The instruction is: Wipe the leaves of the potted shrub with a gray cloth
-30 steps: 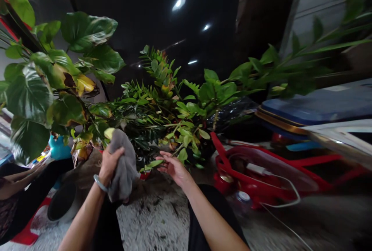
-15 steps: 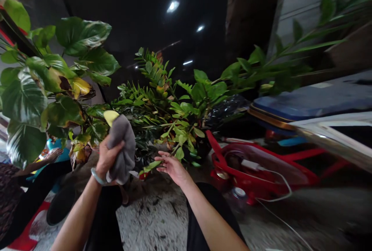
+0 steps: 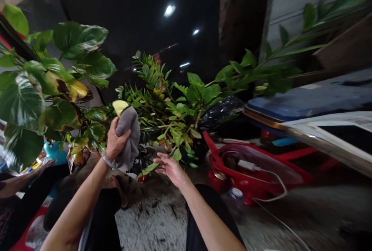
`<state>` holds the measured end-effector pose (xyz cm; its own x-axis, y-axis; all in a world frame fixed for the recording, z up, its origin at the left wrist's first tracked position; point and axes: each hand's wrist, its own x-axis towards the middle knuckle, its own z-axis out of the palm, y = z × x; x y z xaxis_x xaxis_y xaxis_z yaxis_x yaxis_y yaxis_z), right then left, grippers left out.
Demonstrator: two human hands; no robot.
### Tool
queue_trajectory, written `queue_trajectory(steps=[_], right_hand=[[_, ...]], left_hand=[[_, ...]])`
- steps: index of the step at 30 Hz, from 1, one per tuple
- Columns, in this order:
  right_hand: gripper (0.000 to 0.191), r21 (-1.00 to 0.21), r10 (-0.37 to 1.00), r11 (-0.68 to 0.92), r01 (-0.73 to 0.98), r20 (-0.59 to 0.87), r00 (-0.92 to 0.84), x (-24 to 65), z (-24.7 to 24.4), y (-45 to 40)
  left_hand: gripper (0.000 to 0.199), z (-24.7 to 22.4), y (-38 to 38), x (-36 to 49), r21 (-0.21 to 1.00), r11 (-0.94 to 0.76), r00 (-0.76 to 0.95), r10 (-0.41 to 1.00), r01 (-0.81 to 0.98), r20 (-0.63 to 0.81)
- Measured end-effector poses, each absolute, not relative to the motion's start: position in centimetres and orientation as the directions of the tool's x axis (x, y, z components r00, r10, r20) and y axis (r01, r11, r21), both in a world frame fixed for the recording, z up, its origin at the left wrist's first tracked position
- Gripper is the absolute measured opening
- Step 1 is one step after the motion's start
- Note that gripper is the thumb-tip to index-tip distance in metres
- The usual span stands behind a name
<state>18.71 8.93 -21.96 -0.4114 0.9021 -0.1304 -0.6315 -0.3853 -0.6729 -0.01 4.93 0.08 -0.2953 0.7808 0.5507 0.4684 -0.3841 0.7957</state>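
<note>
My left hand (image 3: 116, 140) is closed around a folded grey cloth (image 3: 128, 136) with a yellow patch (image 3: 119, 107) at its top. The cloth is held up in front of the leafy plants. To its right, my right hand (image 3: 171, 169) is turned partly palm up, fingers loosely apart. Against its fingertips lies a green leaf (image 3: 148, 169) on a low stem; whether the fingers grip it I cannot tell. Just above stands a plant with many small green leaves (image 3: 181, 127).
A large-leafed plant (image 3: 66, 84) with yellowed, browned leaves rises at left. Beyond it, another person's arm (image 3: 24, 179) shows. At right are a red basket (image 3: 261, 189) with a white cable (image 3: 283, 193), and blue boards (image 3: 308, 96). Debris lies on the concrete floor (image 3: 151, 220).
My left hand and the cloth have shifted slightly right, toward my right hand. My right hand stays by the same leaf. The whole view has swung a little.
</note>
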Motion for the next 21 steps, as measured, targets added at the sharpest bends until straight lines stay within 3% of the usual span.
queue_trajectory(steps=[5,9,11,16,18,21], right_hand=[[0.029,-0.675,0.914,-0.353,-0.647,-0.102,-0.392,18.9,-22.2,8.8],[0.023,-0.668,0.923,-0.337,-0.663,-0.094,-0.374,18.9,-22.6,9.0],[0.023,-0.663,0.919,-0.348,-0.663,-0.102,-0.380,18.7,-22.5,9.1],[0.027,-0.665,0.893,-0.408,-0.626,-0.149,-0.424,18.2,-21.9,8.9],[0.026,-0.663,0.896,-0.404,-0.631,-0.147,-0.419,18.1,-21.8,8.7],[0.024,-0.661,0.906,-0.379,-0.648,-0.123,-0.405,18.3,-22.0,8.6]], left_hand=[[0.043,-5.3,3.0,0.1,0.850,-0.251,-0.014,0.957,0.464,0.290],[0.034,-4.7,-0.5,0.6,0.787,-0.320,0.323,0.932,0.528,0.162],[0.035,-3.1,-0.1,0.9,0.759,-0.370,0.295,0.924,0.536,0.243],[0.040,-2.5,5.3,0.7,0.775,-0.392,-0.071,0.871,0.496,0.486],[0.040,-4.1,6.2,0.3,0.758,-0.359,-0.021,0.898,0.545,0.440],[0.044,-6.3,4.5,-0.4,0.742,-0.306,0.218,0.951,0.596,0.217]])
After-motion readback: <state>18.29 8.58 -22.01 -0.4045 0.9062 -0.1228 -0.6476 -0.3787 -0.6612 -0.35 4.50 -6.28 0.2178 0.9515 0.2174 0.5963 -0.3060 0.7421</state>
